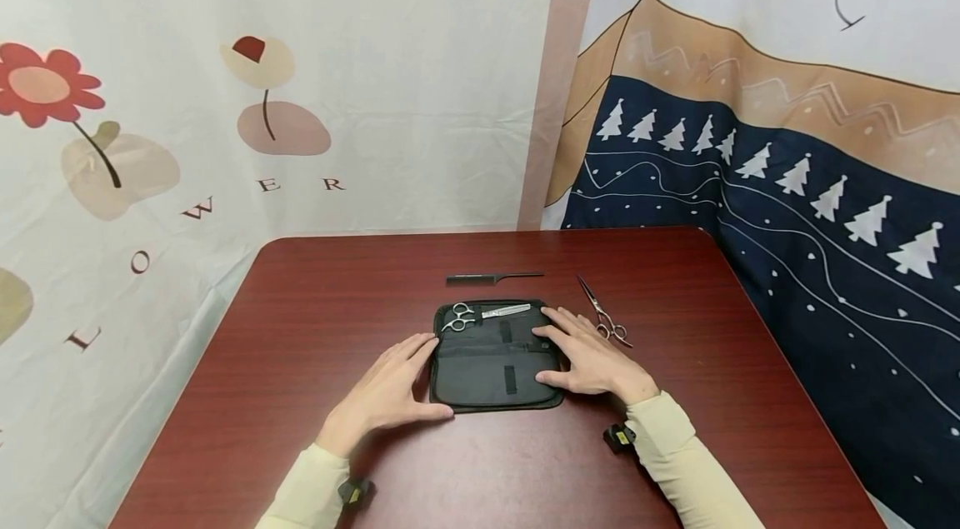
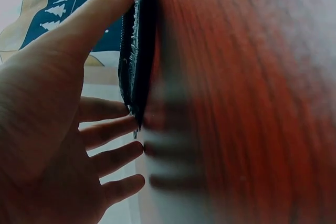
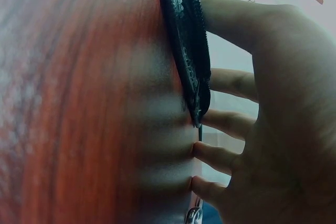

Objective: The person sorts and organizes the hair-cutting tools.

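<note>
A black zippered case (image 1: 472, 385) lies spread on the table, its inside facing up with elastic loops. Silver thinning scissors (image 1: 506, 311) lie across its far part, finger rings to the left. My left hand (image 1: 384, 389) rests at the case's left edge, fingers extended and thumb at the near left corner. On the opposite side, my right hand (image 1: 588, 358) has its thumb and some fingertips over the right edge. In the wrist views, the fingers of the left hand (image 2: 52, 124) and right hand (image 3: 283, 103) are spread beside the zippered rim.
Another pair of scissors (image 1: 593, 301) lies on the table just beyond my right hand, its rings partly behind the fingers. A black tail comb (image 1: 472, 280) lies behind the case. The reddish-brown table (image 1: 322, 287) ends at a patterned curtain (image 1: 420, 96).
</note>
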